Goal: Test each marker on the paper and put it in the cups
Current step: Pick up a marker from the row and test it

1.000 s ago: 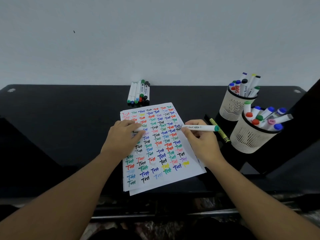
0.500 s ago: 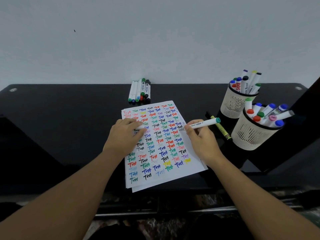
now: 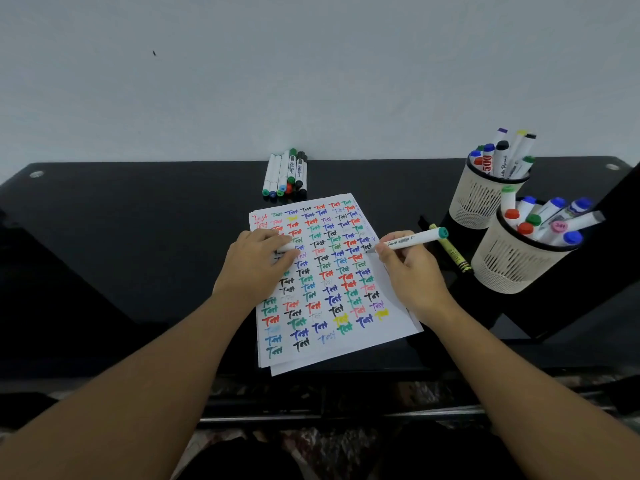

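The right hand [image 3: 412, 271] pinches a teal-ended marker [image 3: 414, 240], tip at the paper's [image 3: 349, 336] right edge, the left hand [image 3: 254, 268] curls its grip round a white cap, and both cups [image 3: 512, 261] crowd the bench's [image 3: 138, 237] right end
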{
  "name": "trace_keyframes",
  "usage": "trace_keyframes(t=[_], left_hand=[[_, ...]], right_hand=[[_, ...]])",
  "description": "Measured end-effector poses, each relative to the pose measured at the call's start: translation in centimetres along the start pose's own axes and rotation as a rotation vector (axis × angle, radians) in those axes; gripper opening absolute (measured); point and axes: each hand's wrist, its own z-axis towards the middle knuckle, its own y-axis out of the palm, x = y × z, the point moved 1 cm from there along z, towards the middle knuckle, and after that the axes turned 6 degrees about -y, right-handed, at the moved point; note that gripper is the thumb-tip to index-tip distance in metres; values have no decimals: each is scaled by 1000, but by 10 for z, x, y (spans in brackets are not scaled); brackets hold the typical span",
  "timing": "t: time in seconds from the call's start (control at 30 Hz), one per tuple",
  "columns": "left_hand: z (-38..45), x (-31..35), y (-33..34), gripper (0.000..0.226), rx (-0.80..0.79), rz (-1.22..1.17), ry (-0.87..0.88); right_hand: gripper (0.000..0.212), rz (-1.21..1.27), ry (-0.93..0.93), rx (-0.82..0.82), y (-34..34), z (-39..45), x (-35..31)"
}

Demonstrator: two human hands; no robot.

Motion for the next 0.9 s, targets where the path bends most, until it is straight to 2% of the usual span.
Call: trace_keyframes(t=[0.73,0.9], left_hand=[[0,0,0,44,0,5,-13],[1,-2,2,45,5,0,-5]], right_hand=[[5,2,-20,1,-1,-1,2],[5,14,-27,43,-2,-2,1]])
